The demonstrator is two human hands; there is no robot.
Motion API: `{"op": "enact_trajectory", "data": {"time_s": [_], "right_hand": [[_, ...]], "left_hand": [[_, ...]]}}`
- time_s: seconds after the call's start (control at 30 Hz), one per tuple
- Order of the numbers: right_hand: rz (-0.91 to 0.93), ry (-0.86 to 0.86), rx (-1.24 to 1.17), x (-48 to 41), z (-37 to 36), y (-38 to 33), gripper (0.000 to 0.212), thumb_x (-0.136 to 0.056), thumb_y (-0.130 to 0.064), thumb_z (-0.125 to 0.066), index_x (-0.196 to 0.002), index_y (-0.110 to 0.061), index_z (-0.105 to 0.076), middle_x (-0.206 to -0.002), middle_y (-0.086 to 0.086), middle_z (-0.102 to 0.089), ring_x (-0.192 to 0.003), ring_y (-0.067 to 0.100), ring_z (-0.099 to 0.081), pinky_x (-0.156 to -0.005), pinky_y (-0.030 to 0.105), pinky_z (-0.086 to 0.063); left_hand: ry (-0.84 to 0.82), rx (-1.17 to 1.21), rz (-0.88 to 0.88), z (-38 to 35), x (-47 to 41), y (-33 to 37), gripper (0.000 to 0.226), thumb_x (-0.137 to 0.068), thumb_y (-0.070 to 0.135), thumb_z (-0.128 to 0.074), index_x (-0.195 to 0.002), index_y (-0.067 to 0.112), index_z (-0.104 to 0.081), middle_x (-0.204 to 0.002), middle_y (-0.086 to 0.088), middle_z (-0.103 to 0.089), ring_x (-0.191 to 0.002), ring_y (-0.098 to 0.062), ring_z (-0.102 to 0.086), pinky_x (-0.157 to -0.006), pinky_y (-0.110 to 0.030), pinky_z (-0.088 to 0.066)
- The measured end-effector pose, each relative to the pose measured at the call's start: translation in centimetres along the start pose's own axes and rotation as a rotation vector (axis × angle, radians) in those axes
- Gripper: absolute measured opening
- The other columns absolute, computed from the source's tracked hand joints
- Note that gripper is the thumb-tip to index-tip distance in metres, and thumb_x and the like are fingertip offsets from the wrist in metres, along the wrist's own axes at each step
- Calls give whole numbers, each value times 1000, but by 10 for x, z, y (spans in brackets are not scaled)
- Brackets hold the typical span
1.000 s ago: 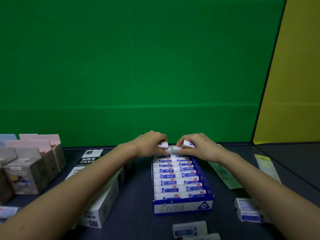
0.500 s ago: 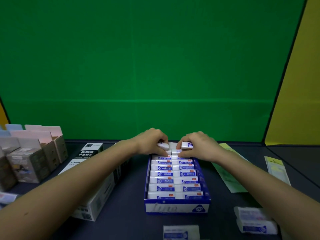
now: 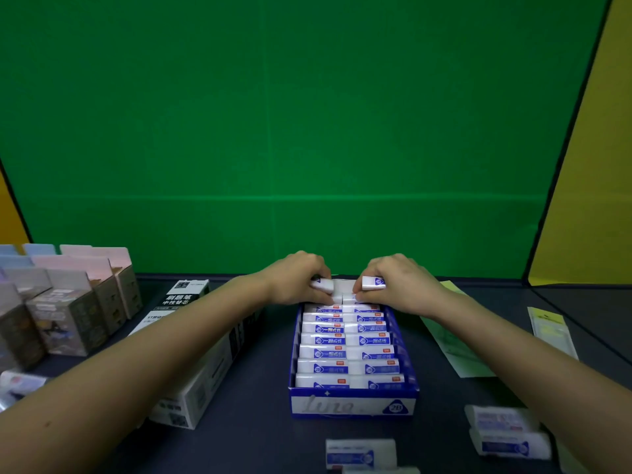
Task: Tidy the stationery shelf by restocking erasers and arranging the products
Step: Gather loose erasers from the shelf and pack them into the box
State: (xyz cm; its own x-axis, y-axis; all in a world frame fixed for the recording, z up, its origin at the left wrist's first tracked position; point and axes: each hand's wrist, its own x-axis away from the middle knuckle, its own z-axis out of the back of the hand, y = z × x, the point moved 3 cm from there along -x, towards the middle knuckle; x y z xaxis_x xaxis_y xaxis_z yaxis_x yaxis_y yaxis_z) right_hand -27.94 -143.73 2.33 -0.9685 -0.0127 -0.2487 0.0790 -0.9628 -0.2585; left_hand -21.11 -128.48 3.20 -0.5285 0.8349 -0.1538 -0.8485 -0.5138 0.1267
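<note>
A blue and white eraser box (image 3: 352,405) stands open on the dark shelf, filled with two columns of wrapped white erasers (image 3: 345,352). My left hand (image 3: 297,280) and my right hand (image 3: 398,283) meet at the box's far end. Each hand pinches one white eraser: the left one (image 3: 323,284) pokes out between my fingers, and the right one (image 3: 373,282) shows its blue label. Both are held just above the back row. Loose erasers lie near the front edge, one at the middle (image 3: 360,453) and two stacked at the right (image 3: 506,432).
A long black and white refill carton (image 3: 191,388) lies left of the eraser box under my left forearm. Several pastel product boxes (image 3: 68,302) stand at far left. A green sheet (image 3: 451,343) and a yellow packet (image 3: 550,331) lie at right. A green backdrop rises behind.
My hands stayed at the box's far end, each holding its eraser. The view shifted a little, so the box now sits more centred.
</note>
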Motion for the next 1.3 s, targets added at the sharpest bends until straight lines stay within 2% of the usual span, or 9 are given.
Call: {"op": "enact_trajectory", "data": {"time_s": [0.1, 0.2, 0.33, 0.53, 0.63, 0.77, 0.97, 1.13, 1.3], "right_hand": [[45, 23, -54, 4, 9, -3, 20, -79, -38, -65, -91, -24, -70, -95, 1, -65, -90, 21, -59, -80, 37, -48], [79, -41, -144, 13, 20, -8, 22, -83, -38, -62, -96, -19, -62, -88, -3, -64, -79, 14, -57, -63, 16, -41], [32, -217, -204, 24, 22, -15, 30, -88, -42, -53, -105, -17, -49, -103, 4, -63, -93, 23, -59, -78, 34, -46], [21, -308, -231, 34, 15, -21, 29, -96, -35, -40, -112, -12, -44, -109, 4, -59, -96, 15, -53, -82, 26, -42], [18, -312, -247, 36, 14, -22, 31, -97, -35, -38, -115, -11, -44, -114, 6, -58, -99, 14, -52, -84, 25, -40], [14, -279, -259, 36, 14, -20, 27, -97, -31, -38, -114, -13, -48, -116, 4, -59, -108, 19, -54, -92, 32, -40], [56, -174, -232, 30, 17, -17, 24, -92, -26, -52, -113, -15, -55, -106, 0, -64, -94, 12, -59, -74, 15, -41], [92, -71, -287, 24, 18, -17, 22, -85, -17, -63, -107, -15, -61, -90, -7, -62, -78, 4, -55, -67, 6, -41], [93, -78, -294, 22, 15, -16, 24, -83, -16, -66, -106, -15, -62, -82, -16, -59, -74, 2, -56, -67, 6, -42]], "left_hand": [[30, -18, 3, 5, 4, 1, 40, -79, 42, -64, -57, 19, -41, -70, -4, -50, -66, -23, -45, -63, -37, -40], [74, -9, 7, 12, 12, 7, 44, -82, 40, -62, -54, 21, -34, -54, 3, -40, -52, -16, -35, -52, -32, -27], [48, 41, -15, 17, 23, 14, 39, -86, 38, -57, -59, 23, -34, -57, 6, -38, -51, -8, -33, -47, -20, -24], [-128, 230, 85, 13, 38, 15, 20, -95, 33, -40, -85, 16, -34, -75, 7, -42, -75, -15, -41, -70, -31, -34], [-155, 241, 68, 12, 43, 14, 20, -97, 32, -35, -90, 13, -33, -75, 8, -39, -69, -10, -37, -73, -29, -33], [-90, 226, 14, 16, 43, 10, 13, -92, 30, -50, -89, 18, -44, -77, 10, -47, -68, -7, -41, -65, -24, -36], [31, 214, 22, 18, 31, 10, 24, -70, 26, -77, -87, 13, -67, -81, -4, -69, -67, -14, -56, -65, -28, -45], [102, 93, 27, 12, 19, 18, 32, -64, 35, -80, -87, 15, -69, -62, 15, -54, -55, -2, -47, -56, -24, -36], [26, 9, 1, 2, 15, 20, 34, -73, 39, -72, -100, 19, -69, -95, -2, -68, -74, -13, -47, -67, -25, -35]]}}
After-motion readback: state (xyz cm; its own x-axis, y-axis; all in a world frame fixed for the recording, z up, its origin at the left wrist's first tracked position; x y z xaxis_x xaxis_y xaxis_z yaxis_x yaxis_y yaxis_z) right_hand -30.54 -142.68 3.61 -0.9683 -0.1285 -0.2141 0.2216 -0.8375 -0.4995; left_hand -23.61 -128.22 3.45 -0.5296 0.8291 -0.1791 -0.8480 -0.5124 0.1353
